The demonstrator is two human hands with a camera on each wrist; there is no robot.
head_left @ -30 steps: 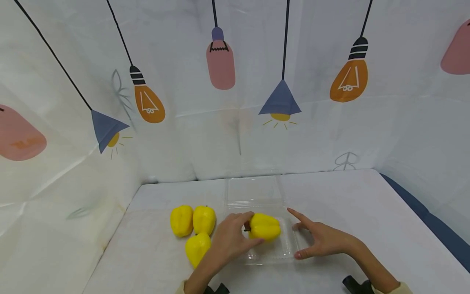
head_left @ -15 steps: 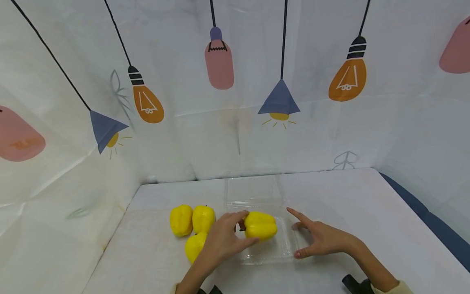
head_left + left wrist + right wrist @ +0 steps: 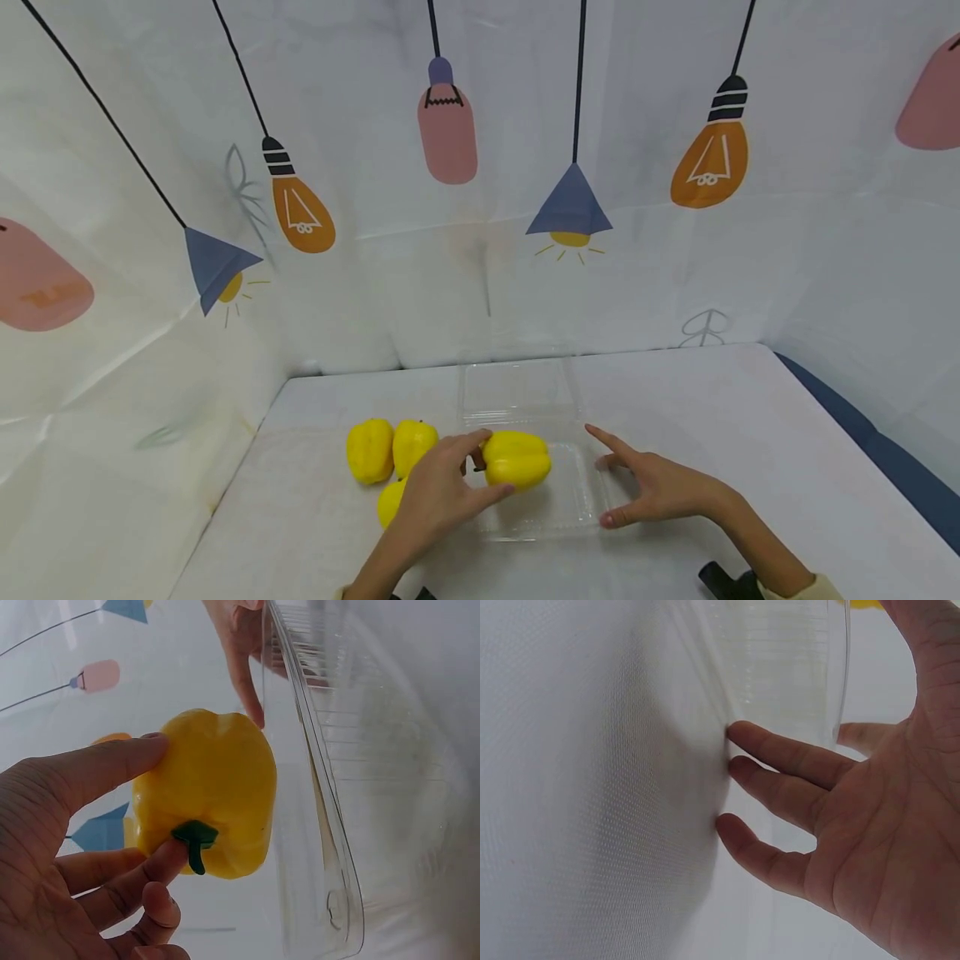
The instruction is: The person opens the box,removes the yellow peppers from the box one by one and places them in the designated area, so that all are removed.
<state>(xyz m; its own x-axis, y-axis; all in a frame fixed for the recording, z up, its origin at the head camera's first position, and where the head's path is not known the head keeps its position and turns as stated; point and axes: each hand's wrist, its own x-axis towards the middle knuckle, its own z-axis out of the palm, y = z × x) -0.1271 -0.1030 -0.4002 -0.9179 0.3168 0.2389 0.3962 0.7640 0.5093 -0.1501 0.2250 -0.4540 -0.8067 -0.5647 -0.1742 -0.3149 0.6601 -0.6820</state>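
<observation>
A yellow bell pepper [image 3: 517,460] with a dark green stem is gripped in my left hand [image 3: 438,492], thumb and fingers around its stem end. It is held over a clear plastic box [image 3: 536,529] on the table; in the left wrist view the box wall [image 3: 322,780] stands beside the pepper [image 3: 217,772], with a gap between. My right hand [image 3: 652,487] stays at the box's right side, fingers spread and holding nothing. In the right wrist view, the fingertips of the right hand [image 3: 885,817] are near the box; whether they touch it I cannot tell.
Left of the box lie a yellow pepper [image 3: 370,451], a second pepper [image 3: 413,442] and a third pepper [image 3: 389,502] partly behind my left hand. The box's clear lid [image 3: 517,387] lies folded back toward the wall sheet [image 3: 360,300] at the rear of the white table [image 3: 712,408].
My left hand has moved left with the pepper in its grip, now covering more of the nearest loose pepper. The right hand and the box have stayed in place.
</observation>
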